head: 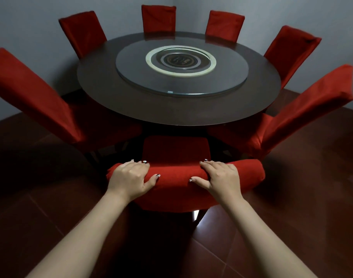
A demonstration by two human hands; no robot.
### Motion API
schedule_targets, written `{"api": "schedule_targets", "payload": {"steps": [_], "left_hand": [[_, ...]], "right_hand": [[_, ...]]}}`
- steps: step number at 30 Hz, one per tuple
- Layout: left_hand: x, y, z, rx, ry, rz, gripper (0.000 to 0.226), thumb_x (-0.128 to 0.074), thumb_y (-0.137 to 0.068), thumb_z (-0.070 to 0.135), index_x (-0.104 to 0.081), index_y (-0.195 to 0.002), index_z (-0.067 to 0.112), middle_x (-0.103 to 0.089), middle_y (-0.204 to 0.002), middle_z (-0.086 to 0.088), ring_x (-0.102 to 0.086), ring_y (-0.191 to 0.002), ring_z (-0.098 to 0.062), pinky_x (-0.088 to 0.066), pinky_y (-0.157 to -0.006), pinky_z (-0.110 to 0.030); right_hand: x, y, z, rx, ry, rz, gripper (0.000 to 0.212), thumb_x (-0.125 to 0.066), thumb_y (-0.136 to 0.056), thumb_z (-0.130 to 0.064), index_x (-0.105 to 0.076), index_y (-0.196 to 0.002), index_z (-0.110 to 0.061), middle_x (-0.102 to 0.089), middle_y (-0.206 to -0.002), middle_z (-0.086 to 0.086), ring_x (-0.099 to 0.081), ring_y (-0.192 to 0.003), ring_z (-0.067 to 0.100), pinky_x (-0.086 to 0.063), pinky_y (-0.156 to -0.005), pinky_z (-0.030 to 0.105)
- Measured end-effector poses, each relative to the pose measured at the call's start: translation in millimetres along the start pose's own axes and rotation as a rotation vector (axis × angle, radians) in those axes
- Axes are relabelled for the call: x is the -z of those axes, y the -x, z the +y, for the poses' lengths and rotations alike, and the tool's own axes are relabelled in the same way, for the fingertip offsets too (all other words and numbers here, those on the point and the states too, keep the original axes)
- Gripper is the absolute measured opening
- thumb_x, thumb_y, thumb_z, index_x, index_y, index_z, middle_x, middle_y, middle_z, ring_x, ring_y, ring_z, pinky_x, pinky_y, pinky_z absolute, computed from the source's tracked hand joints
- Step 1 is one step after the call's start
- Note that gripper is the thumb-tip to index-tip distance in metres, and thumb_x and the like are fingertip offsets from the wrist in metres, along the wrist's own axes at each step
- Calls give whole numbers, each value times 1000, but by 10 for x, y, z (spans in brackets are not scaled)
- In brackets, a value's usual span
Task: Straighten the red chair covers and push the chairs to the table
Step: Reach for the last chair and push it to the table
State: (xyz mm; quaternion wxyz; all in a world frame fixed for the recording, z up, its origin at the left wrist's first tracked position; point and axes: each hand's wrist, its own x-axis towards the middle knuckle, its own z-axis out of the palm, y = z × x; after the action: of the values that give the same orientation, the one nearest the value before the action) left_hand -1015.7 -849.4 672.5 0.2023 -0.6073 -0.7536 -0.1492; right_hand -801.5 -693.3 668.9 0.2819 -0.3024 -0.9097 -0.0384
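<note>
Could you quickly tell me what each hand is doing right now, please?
Left hand: grips the near chair's backrest.
Right hand: grips the same backrest.

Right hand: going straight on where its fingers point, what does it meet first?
The right hand would pass above the near chair's seat and probably meet the round table at its rim; depth unclear.

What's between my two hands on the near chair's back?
Only the red chair cover: the head view shows a bare stretch along the top edge between the left hand and right hand, which both grip it.
</note>
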Motion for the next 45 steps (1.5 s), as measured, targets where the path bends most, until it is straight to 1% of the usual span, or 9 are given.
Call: {"api": "schedule_targets", "payload": {"steps": [4, 7, 10, 15, 21, 31, 36, 41, 45], "left_hand": [[-15, -79, -395, -55, 15, 23, 77, -18, -97, 54, -74, -81, 3, -73, -78, -8, -71, -73, -23, -56, -75, -38], [-63, -111, -604, -86, 23, 52, 77, -19, -97, 54, -74, -80, 4, -72, -76, -8, -71, -72, -24, -57, -73, -37], [-120, -109, -707, -103, 41, 67, 74, -21, -96, 54, -73, -81, 4, -72, -76, -7, -71, -73, -23, -57, -74, -36], [-166, -101, -744, -118, 67, 83, 74, -24, -95, 59, -73, -84, 4, -73, -79, -8, -71, -77, -23, -56, -75, -36], [-164, -177, -807, -186, 60, 102, 79, -29, -89, 69, -74, -93, 5, -74, -87, -7, -71, -82, -21, -57, -74, -34], [-56, -178, -731, -146, 13, 2, 77, -26, -90, 66, -75, -84, 7, -73, -80, -8, -71, -71, -23, -56, -64, -30], [20, -196, -536, -131, 85, -144, 70, -39, -79, 61, -72, -98, 2, -72, -97, -14, -70, -90, -27, -56, -76, -38], [-8, -247, -490, -200, 150, -172, 67, -44, -78, 63, -73, -96, 6, -73, -90, -6, -71, -80, -22, -58, -65, -31], [-30, -269, -555, -200, 127, -200, 66, -44, -79, 65, -73, -95, 8, -73, -89, -4, -71, -77, -20, -57, -61, -30]], "right_hand": [[-67, -152, -233, 0, -8, -54, 67, -44, -73, -71, -75, -93, -15, -74, -93, 0, -70, -86, 19, -50, -73, 33], [-86, -197, -248, 50, -57, -138, 72, -59, -69, -71, -71, -106, -10, -71, -106, 7, -68, -99, 25, -50, -84, 39], [-106, -225, -251, 59, -13, -139, 73, -67, -65, -67, -71, -107, -7, -70, -108, 10, -67, -100, 29, -50, -88, 44], [-150, -245, -271, 70, 26, -68, 75, -50, -69, -70, -73, -99, -6, -72, -101, 9, -69, -94, 26, -52, -88, 43], [-253, -319, -241, 81, 19, 39, 72, -52, -70, -71, -75, -92, -6, -73, -93, 7, -71, -85, 23, -54, -83, 38], [-228, -286, -291, 71, 12, 40, 70, -52, -71, -69, -74, -89, -5, -73, -89, 7, -71, -82, 25, -54, -82, 39], [-140, -169, -373, -54, 57, -45, 74, -47, -69, -73, -74, -96, -10, -73, -98, 4, -68, -98, 23, -46, -95, 44], [-163, -120, -429, -183, 29, -70, 75, -45, -68, -75, -73, -104, -14, -70, -110, 2, -62, -110, 24, -29, -105, 44], [-176, -174, -436, -192, 27, -96, 76, -43, -68, -76, -73, -103, -16, -70, -110, 1, -62, -110, 24, -26, -104, 41]]}}
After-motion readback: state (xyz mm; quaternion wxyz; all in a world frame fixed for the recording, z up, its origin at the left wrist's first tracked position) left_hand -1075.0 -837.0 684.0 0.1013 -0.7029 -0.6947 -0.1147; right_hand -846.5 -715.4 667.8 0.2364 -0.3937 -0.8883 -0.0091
